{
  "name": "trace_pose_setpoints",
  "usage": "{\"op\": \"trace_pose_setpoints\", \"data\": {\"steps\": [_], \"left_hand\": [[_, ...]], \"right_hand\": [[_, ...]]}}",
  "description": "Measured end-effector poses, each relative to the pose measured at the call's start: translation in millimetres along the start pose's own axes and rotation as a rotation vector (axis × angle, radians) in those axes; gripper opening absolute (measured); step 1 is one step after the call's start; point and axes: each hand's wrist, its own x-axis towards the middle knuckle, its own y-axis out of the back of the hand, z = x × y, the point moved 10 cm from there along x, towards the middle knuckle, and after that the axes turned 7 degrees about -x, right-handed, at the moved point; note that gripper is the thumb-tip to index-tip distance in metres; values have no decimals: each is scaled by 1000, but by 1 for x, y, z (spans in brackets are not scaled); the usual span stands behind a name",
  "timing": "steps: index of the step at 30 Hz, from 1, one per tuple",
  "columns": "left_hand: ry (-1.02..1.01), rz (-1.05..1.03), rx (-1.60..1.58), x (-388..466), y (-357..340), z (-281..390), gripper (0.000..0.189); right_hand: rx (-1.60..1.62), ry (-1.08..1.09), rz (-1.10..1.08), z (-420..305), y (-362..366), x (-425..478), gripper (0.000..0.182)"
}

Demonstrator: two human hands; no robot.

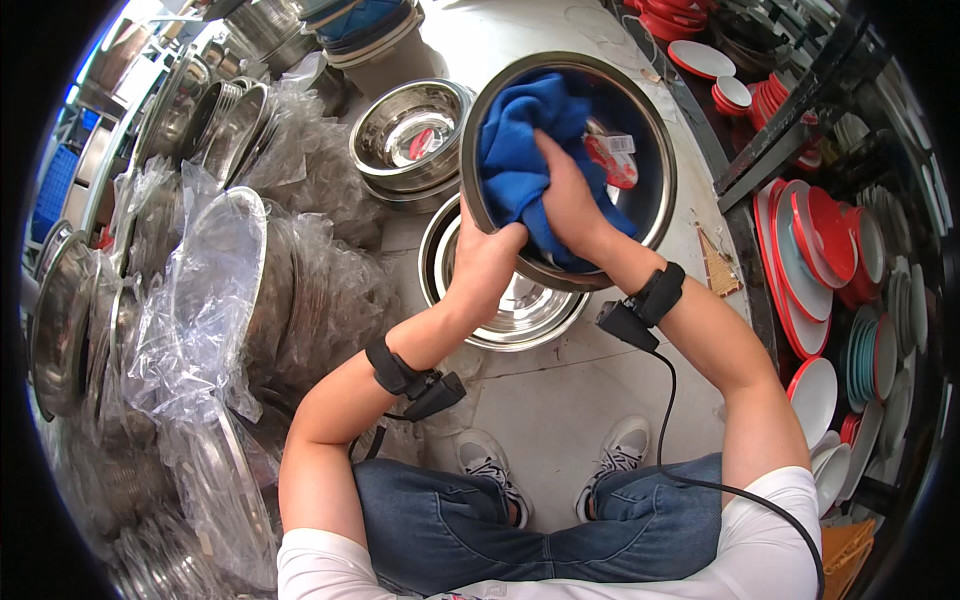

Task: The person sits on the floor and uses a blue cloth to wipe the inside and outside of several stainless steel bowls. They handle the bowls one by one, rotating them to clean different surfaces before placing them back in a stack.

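Observation:
A stainless steel basin [660, 142] is held up tilted before me, its inside facing me. My left hand [486, 259] grips its near left rim, thumb over the edge. Inside the bowl, my right hand [570, 195] presses a bunched blue cloth [517, 127] against the metal, fingers partly buried in it. A red and white sticker [619, 166] with printing sits on the basin's inner wall. Under the held basin, partly hidden by it, more steel basins [517, 330] rest on the floor. Just beyond them on the left stands another stack of steel basins [367, 154] with a red sticker inside.
Plastic-wrapped steel trays and pans [217, 262] crowd the left side. A stack of buckets [375, 45] stands at the far end. On the right, a dark metal rack [780, 112] holds red and white dishes [806, 262]. A broken brown piece [716, 262] lies on the tiled floor [540, 397].

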Motion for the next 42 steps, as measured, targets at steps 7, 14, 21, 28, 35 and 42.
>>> {"op": "trace_pose_setpoints", "data": {"steps": [7, 14, 21, 28, 35, 42], "left_hand": [[-72, 69, -68, 1, 9, 19, 83], [20, 76, -107, 2, 22, -9, 75], [3, 44, -32, -3, 3, -1, 67], [-119, 168, -36, -2, 20, 3, 61], [-168, 159, -33, 4, 13, 21, 79], [-204, 104, -134, 17, 30, 12, 66]], "right_hand": [[430, -109, -568, -19, -37, -5, 42], [83, -12, -566, -8, -35, -4, 38], [-522, 301, -12, -28, 16, 17, 40], [494, -127, -397, -12, -27, 3, 50], [729, -351, -603, -18, -46, -16, 30], [687, -347, -490, -38, -41, -7, 26]]}}
